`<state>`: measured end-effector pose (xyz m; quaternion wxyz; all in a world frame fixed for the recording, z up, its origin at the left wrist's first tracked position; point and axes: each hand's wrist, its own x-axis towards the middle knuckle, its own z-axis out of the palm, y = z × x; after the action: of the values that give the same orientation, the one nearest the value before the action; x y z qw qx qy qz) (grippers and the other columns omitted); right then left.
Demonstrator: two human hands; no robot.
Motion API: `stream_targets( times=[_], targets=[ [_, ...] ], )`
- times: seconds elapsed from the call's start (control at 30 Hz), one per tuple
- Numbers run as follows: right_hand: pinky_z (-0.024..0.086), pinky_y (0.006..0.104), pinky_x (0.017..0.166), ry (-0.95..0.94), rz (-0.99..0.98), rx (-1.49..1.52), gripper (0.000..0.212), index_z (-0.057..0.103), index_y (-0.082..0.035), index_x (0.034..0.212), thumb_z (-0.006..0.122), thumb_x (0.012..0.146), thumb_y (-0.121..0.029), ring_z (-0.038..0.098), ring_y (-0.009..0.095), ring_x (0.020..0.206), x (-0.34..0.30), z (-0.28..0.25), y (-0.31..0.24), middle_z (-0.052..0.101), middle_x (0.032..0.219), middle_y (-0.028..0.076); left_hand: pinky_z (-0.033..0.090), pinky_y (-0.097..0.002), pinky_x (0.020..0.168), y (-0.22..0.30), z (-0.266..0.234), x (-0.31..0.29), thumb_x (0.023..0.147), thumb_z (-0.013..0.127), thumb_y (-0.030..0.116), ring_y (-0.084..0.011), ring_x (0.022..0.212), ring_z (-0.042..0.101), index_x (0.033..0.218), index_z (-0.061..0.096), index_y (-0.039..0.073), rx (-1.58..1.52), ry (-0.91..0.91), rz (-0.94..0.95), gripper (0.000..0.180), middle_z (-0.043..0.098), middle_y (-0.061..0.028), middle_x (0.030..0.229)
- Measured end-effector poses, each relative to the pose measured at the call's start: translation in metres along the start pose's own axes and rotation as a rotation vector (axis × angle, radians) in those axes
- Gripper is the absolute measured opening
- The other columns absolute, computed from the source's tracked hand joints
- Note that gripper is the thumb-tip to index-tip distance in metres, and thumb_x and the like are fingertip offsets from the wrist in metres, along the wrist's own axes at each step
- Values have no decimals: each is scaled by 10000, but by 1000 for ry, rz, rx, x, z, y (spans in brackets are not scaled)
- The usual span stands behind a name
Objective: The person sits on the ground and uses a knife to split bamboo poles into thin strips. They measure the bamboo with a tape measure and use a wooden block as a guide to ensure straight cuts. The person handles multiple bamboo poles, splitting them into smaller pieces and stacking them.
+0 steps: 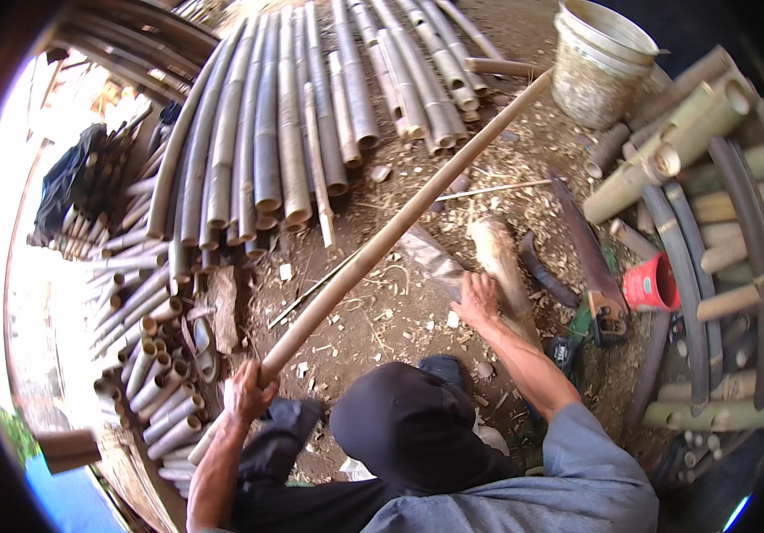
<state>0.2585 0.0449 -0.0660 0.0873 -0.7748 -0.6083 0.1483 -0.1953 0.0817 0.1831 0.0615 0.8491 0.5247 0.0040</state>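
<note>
A long, slim bamboo pole [417,202] slants across the middle, its far end up near a white bucket. My left hand [247,391] is closed around its near part. My right hand [479,300] is low over the ground, fingers bent at the near end of a crinkled grey-brown strip [431,256], which looks like cloth or sheeting. The strip's end lies between thumb and fingers. Just right of that hand lies a pale, rough log [495,253]. A dark curved piece [549,274] and a handsaw [590,244] with a wooden handle are further right.
Rows of bamboo poles [266,133] lie at the back left, with shorter cut tubes [169,391] stacked below. The dirty white bucket [597,67] stands back right. A red cup [651,282], a green power tool [573,342] and piled bamboo [728,213] are right. Shavings litter the ground.
</note>
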Motion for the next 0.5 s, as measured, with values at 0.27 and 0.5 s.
stream_targets(
  times=[0.27,0.5],
  targets=[
    [387,491,1049,154,122,268,688,431,-2,1394,722,821,-245,473,337,1210,-13,-80,20,474,1369,173,494,-487,818,-32,126,-31,808,715,328,-376,984,607,971,521,67,59,-467,-256,363,604,-175,1005],
    [462,497,993,-681,523,-140,1039,190,-128,1511,813,689,-252,505,507,1185,-167,-92,134,211,1486,323,481,-464,958,-64,214,-52,787,704,245,-377,1132,573,1155,576,87,112,-457,-673,421,568,-193,1239]
  ],
)
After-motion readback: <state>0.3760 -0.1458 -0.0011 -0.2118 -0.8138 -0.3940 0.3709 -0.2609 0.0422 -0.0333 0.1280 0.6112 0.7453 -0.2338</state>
